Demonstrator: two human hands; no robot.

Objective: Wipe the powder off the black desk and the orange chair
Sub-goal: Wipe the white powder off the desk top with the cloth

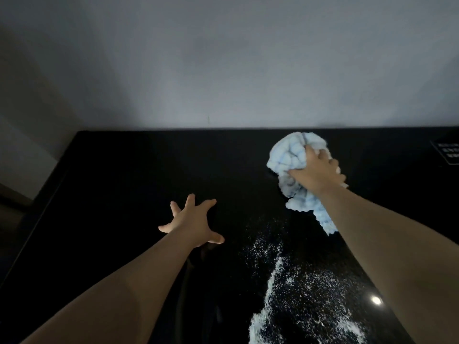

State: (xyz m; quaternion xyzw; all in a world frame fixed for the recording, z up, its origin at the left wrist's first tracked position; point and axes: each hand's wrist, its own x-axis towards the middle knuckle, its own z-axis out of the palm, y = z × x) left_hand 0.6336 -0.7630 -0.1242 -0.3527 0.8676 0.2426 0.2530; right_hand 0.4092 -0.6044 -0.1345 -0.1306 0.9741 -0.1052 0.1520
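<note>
Both my forearms reached out over the black desk point(111, 170), nearest the lens. Out left, my left hand point(191, 222) was spread wide, fingers splayed and fingertips propped on the bare glossy top, holding nothing. Moving right, white powder point(285, 294) lay scattered across the near part of the desk, thick in a curved streak, thinner toward the far side. Further right, my right hand point(316, 172) was clenched around a bunched pale blue cloth point(289, 160), pressing it on the desk beyond the powder. At the far right edge sat a dark label point(448, 153), its print unreadable.
</note>
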